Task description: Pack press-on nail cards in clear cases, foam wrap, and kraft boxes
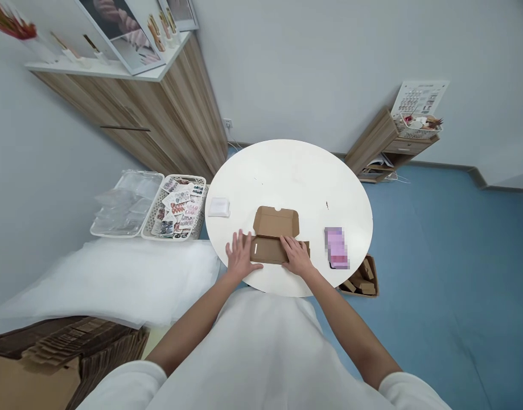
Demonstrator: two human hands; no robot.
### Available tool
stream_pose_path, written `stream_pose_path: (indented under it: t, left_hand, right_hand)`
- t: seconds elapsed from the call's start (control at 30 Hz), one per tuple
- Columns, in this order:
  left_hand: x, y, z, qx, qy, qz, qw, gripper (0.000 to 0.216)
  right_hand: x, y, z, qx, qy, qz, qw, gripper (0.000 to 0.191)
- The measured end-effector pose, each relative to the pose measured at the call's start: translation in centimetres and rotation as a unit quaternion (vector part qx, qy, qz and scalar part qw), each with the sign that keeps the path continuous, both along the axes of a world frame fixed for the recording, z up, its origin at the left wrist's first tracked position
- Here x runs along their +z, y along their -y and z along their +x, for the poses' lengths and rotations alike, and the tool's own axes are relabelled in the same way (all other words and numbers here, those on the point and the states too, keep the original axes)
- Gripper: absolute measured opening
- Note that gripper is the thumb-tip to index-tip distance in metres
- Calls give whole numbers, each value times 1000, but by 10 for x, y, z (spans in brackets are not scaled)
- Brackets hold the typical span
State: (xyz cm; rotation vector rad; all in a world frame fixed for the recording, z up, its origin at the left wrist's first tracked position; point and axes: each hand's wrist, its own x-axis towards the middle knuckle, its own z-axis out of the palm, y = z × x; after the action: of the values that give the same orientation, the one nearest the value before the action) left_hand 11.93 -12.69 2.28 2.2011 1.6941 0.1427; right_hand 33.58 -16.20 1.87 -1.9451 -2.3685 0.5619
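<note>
A brown cardboard box (270, 250) lies partly unfolded near the front edge of the round white table (295, 171). Its lid panel (277, 221) is spread out flat on the far side, and a small white strip (255, 249) shows on its base. My left hand (239, 256) rests at the box's left end with fingers spread. At the right end, my right hand (296, 255) lies over the side flap with its fingers stretched out. Neither hand is wrapped round anything.
On the table are a white packet (219, 207) at left and a purple, pixelated item (337, 247) at right. Left of it stand a basket of printed cards (178, 208), a tray of clear bags (128, 205) and white sheeting (116, 279). A carton of small boxes (363, 279) sits on the floor.
</note>
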Motion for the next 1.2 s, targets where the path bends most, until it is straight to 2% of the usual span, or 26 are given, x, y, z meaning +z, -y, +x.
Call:
stream_pose_path:
  t: [0.07, 0.13, 0.2, 0.33, 0.53, 0.6, 0.73, 0.8, 0.93, 1.07, 1.2]
  left_hand:
    - [-7, 8, -20, 96, 62, -49, 992, 111]
    - [-16, 11, -36, 120, 155, -124, 973, 99]
    - [-25, 8, -44, 127, 216, -168, 953, 85]
    - [-33, -7, -41, 127, 236, -166, 949, 64]
    - [-29, -19, -30, 117, 229, -129, 958, 30]
    - [-26, -15, -28, 100, 239, -126, 958, 29]
    - [-22, -2, -22, 40, 260, -137, 955, 54]
    - [-21, 1, -20, 38, 267, -150, 951, 57]
    - [-17, -5, -23, 79, 272, -163, 945, 44]
    - [-14, -17, -28, 80, 259, -178, 946, 36]
    - [-16, -31, -27, 77, 190, -184, 961, 29]
  right_hand:
    - [-1, 0, -2, -5, -10, -1, 1000, 91]
    - [-2, 0, -4, -8, -19, -3, 1000, 88]
    - [-4, 1, -6, -9, -25, -4, 1000, 87]
    - [-6, 0, -8, -15, -30, -7, 999, 89]
    - [-3, -1, -13, -24, -26, -9, 999, 93]
    - [-1, 0, -17, -21, -21, -7, 1000, 92]
    - [0, 2, -24, -17, -19, -7, 1000, 88]
    - [0, 2, -26, -18, -33, -8, 999, 89]
    - [-1, -1, -28, -27, -74, -18, 997, 94]
    - [0, -8, -32, -35, -93, -29, 995, 98]
    - [2, -14, -35, -20, -89, -33, 995, 103]
